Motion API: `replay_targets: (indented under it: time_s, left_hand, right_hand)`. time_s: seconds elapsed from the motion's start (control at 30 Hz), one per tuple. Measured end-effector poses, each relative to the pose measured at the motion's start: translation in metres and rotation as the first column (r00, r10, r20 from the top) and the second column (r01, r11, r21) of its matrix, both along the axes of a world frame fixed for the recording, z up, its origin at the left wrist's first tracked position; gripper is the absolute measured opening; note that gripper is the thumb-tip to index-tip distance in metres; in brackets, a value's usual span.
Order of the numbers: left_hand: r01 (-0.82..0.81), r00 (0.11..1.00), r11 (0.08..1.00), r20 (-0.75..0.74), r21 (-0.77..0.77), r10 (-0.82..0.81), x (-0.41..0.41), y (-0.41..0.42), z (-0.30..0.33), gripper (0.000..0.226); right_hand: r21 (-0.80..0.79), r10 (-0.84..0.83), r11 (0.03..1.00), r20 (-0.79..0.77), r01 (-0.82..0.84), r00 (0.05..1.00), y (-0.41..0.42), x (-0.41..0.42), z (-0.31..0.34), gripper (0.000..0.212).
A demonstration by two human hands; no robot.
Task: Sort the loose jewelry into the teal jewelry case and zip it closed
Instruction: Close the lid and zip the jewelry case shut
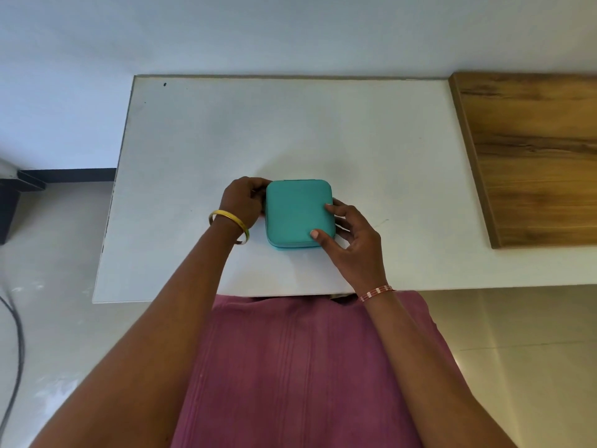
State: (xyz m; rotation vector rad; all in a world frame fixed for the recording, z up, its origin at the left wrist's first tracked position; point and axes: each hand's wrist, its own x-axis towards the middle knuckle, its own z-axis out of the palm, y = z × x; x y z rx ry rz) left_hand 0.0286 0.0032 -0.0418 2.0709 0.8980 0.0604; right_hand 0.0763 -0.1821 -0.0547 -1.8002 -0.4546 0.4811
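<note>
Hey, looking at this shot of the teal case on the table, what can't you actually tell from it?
Head view only:
- Inside of the teal case: lid down, so any jewelry in it is hidden.
- Zipper pull and how far it is zipped: the left hand covers that side.
- Left fingertips: curled out of sight against the case.
- Case's right edge: behind the right hand.
- Table near edge: hidden behind arms and shirt.

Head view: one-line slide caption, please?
Both hands, left and right, steady the closed teal jewelry case on a white table.
</note>
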Motion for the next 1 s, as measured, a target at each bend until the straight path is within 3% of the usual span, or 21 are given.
replay_targets:
  time_s: [0.17,0.37,0.8,1.0]
  left_hand:
    - [0.014,1.0,0.99,-0.013,0.139,-0.012,-0.003,-0.004,-0.003,0.033]
    - [0.028,1.0,1.0,0.003,-0.012,-0.028,-0.006,0.004,-0.002,0.026]
    - [0.063,0.998,0.998,0.01,-0.025,-0.062,-0.007,0.006,-0.002,0.03]
    - [-0.106,0.992,0.994,0.069,-0.027,0.108,-0.011,-0.002,-0.008,0.024]
  right_hand:
    - [0.005,0.008,1.0,-0.013,-0.008,1.0,-0.001,0.001,0.002,0.038]
    - [0.02,0.005,1.0,-0.048,-0.004,0.999,-0.002,0.002,0.003,0.038]
    - [0.014,-0.009,1.0,-0.046,0.01,0.999,0.0,0.001,0.004,0.036]
    - [0.0,-0.007,1.0,-0.048,0.007,0.999,-0.003,0.001,0.004,0.036]
